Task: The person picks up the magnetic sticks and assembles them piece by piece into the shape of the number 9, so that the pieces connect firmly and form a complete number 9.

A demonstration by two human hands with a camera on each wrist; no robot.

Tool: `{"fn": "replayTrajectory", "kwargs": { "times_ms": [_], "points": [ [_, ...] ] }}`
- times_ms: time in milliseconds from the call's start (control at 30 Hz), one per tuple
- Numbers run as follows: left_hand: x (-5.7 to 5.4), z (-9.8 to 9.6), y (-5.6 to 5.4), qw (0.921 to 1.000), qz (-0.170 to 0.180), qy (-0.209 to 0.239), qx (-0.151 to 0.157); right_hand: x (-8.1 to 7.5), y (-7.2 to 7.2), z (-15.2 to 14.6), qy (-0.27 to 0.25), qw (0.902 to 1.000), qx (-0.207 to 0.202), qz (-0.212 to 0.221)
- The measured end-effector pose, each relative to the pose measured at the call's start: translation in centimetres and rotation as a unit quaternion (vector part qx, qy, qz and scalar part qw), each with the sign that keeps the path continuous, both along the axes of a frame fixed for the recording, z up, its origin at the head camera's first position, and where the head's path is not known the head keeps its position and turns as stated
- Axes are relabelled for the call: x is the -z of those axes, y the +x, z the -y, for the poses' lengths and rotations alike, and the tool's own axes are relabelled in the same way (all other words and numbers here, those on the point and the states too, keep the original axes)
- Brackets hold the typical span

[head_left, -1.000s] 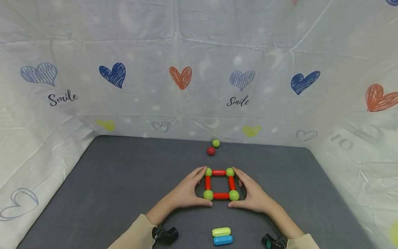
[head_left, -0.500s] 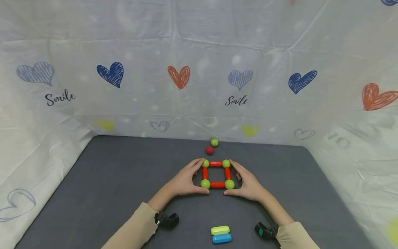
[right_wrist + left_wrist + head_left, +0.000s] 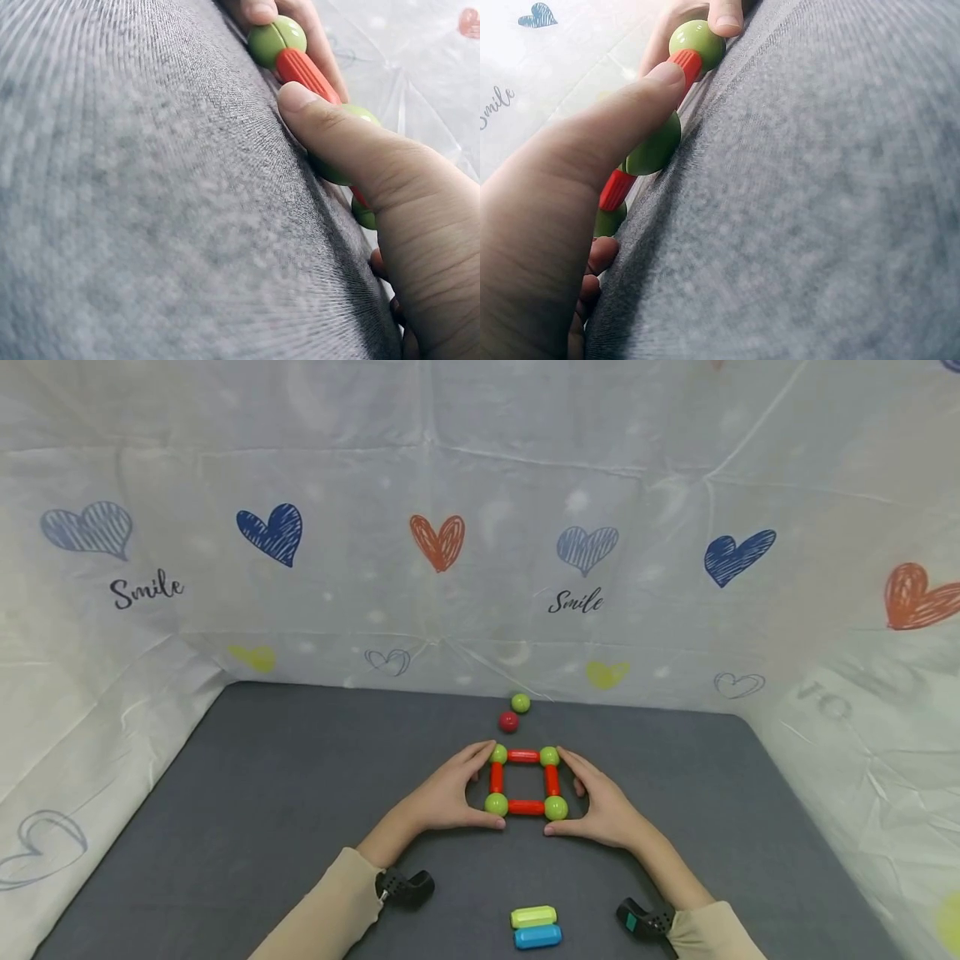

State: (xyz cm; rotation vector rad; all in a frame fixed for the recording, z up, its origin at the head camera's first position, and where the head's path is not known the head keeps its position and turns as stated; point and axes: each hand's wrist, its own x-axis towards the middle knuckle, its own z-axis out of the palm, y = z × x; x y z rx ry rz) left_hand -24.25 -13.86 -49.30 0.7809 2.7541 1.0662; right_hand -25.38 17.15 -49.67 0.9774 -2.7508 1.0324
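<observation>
A square frame of red rods point(image 3: 526, 807) with green balls point(image 3: 556, 807) at its corners lies flat on the dark grey table. My left hand point(image 3: 448, 793) grips its left side, thumb by the near left ball and fingertips at the far left ball. On the opposite side my right hand point(image 3: 606, 803) holds it the same way, thumb near the close right ball. In the left wrist view, the left thumb lies along a green ball point(image 3: 656, 146) and a red rod point(image 3: 684, 69). The right wrist view shows the right thumb over another red rod point(image 3: 306, 75).
Beyond the square sit a loose red ball point(image 3: 508, 722) and a loose green ball point(image 3: 521, 702). Nearer me, a yellow-green rod point(image 3: 533, 917) and a blue rod point(image 3: 537, 937) lie side by side. A white printed sheet point(image 3: 345, 543) walls the table point(image 3: 262, 793) at the back and sides.
Both hands have slid the square away from me, toward the two loose balls, mostly in the first half second. The grip looks the same, and the loose balls and rods stay put.
</observation>
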Motion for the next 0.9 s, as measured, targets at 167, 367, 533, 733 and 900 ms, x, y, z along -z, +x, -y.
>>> {"fn": "replayTrajectory", "kwargs": {
  "times_ms": [167, 367, 533, 733, 900],
  "points": [
    [-0.1, -0.1, 0.1, 1.0, 0.0, 0.0, -0.002, 0.1, 0.0, -0.1, 0.002, 1.0, 0.0, -0.001],
    [0.1, 0.0, 0.1, 1.0, 0.001, -0.003, -0.004, 0.1, 0.1, 0.0, -0.006, 0.9998, 0.004, 0.016],
    [0.1, 0.1, 0.2, 1.0, 0.005, -0.001, -0.003, 0.1, 0.5, 0.0, -0.016, 0.9993, 0.016, 0.03],
    [0.1, 0.1, 0.3, 1.0, 0.006, 0.006, -0.004, 0.1, 1.5, -0.1, -0.066, 0.9963, 0.038, 0.04],
    [-0.1, 0.0, 0.3, 1.0, -0.002, 0.004, -0.006, -0.1, 3.7, 0.0, -0.153, 0.9811, 0.11, 0.045]
  ]
}}
